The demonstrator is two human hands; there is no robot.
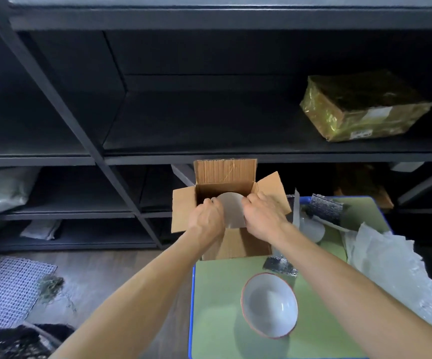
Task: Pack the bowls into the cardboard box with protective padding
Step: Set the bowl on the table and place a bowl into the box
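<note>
An open cardboard box (238, 246) stands at the far edge of the green table (217, 314), flaps spread. Over its opening, my left hand (205, 217) and my right hand (261, 216) grip the two sides of a round pale bowl wrapped in padding (233, 209), held partly inside the box. A white bowl with a reddish rim (269, 305) sits upright on the table near me, between my forearms. The inside of the box below the wrapped bowl is hidden.
Crumpled white padding sheets (388, 268) and dark foam pieces (325, 207) lie on the table's right side; another dark foam piece (281, 266) lies by the box. Black shelving (157, 156) rises behind, with a gold-wrapped parcel (362, 107). A mesh mat (7, 288) lies on the floor left.
</note>
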